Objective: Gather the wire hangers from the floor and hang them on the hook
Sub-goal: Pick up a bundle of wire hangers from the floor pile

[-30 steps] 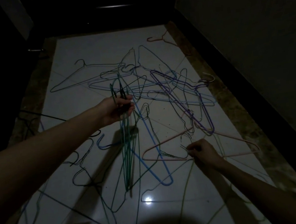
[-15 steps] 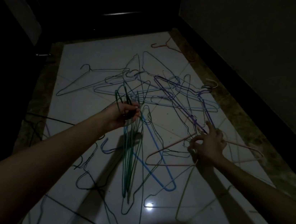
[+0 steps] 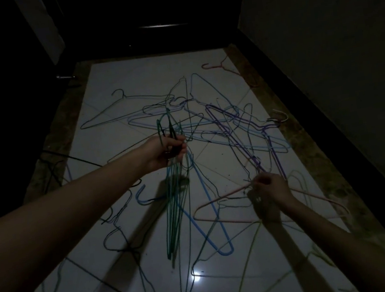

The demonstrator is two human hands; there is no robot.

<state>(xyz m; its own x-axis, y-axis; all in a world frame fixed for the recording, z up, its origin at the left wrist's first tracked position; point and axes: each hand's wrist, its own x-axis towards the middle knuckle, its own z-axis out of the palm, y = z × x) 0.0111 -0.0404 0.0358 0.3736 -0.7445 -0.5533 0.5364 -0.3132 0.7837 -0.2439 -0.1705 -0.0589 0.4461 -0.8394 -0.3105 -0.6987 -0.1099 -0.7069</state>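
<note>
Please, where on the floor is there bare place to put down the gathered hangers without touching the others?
Bare tile lies at the far end, between the dark doorway and the tangle of hangers. A smaller patch lies at the left, under the grey hanger. The middle and right are crowded, around the left hand, its green bundle, and the right hand.

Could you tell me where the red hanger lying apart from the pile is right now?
The red hanger lies on the floor at the far right, beyond the pile, beside the dark border.
</note>
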